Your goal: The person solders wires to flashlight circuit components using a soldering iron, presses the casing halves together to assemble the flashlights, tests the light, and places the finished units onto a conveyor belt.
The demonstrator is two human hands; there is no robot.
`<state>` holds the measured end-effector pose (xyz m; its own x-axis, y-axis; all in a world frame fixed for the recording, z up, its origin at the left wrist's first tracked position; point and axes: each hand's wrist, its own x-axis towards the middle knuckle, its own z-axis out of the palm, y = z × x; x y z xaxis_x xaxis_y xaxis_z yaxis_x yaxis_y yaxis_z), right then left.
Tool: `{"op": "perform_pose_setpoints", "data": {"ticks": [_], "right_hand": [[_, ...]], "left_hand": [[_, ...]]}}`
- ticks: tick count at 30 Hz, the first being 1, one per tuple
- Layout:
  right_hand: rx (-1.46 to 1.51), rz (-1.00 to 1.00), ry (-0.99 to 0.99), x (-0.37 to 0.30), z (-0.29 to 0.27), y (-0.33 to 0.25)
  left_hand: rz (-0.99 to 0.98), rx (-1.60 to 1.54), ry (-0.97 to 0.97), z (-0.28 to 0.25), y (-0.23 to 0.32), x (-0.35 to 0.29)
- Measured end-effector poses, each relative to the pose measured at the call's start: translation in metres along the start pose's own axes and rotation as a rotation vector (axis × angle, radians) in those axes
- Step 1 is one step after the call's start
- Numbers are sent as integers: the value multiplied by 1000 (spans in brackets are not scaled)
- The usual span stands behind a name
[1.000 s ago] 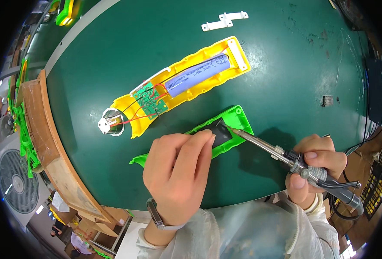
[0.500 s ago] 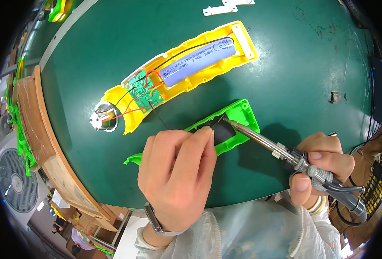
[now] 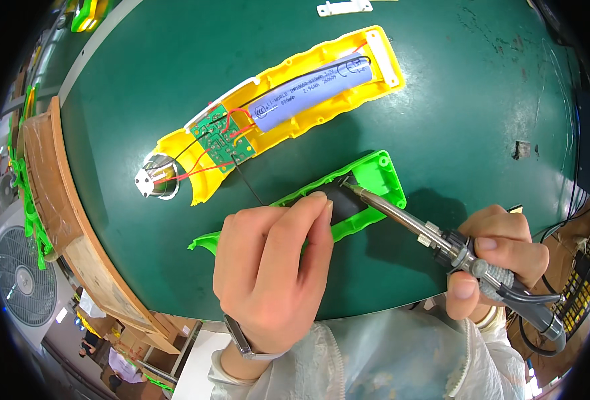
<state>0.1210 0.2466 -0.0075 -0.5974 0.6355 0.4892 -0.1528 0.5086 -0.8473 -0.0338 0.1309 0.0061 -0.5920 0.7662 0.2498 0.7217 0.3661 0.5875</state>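
Observation:
My left hand (image 3: 275, 267) is closed in a pinch over the green plastic shell half (image 3: 389, 180). A thin black wire (image 3: 249, 185) runs from the green circuit board (image 3: 221, 143) into its fingers. My right hand (image 3: 501, 257) grips a soldering iron (image 3: 401, 216), whose tip touches or almost touches the upper right corner of a dark panel (image 3: 349, 207) inside the green shell. Beyond the hands lies a yellow shell half (image 3: 301, 130), holding a purple cylindrical battery (image 3: 311, 92), the board, red and black wires, and a silver lamp cup (image 3: 159, 177) at its left end.
White plastic brackets (image 3: 345, 8) lie at the far edge of the green work mat (image 3: 455, 127). A wooden-edged board (image 3: 75, 180) borders the left, with a fan (image 3: 27, 277) beyond. Dark cables (image 3: 578, 160) hang at the right, beside a yellow grid crate (image 3: 585, 267).
The soldering iron's tip has shifted slightly left along the dark panel's upper right corner. The thin strand between my left fingers and the tip no longer shows clearly. The view has moved slightly.

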Motion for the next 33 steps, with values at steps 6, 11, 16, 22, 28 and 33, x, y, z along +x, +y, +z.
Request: {"op": "perform_pose_setpoints", "data": {"ticks": [6, 11, 16, 22, 28, 33], "right_hand": [[4, 10, 11, -1, -1, -1], [0, 3, -53, 2, -4, -2], [11, -1, -18, 1, -1, -2], [4, -6, -22, 2, -1, -2], [-11, -1, -23, 2, 0, -3], [-15, -7, -3, 0, 1, -2]], "left_hand": [[35, 2, 5, 0, 1, 0], [41, 8, -4, -2, 3, 1], [30, 7, -25, -2, 3, 0], [4, -8, -19, -1, 3, -1], [2, -5, -31, -1, 3, -1], [3, -40, -20, 0, 3, -1]]}}
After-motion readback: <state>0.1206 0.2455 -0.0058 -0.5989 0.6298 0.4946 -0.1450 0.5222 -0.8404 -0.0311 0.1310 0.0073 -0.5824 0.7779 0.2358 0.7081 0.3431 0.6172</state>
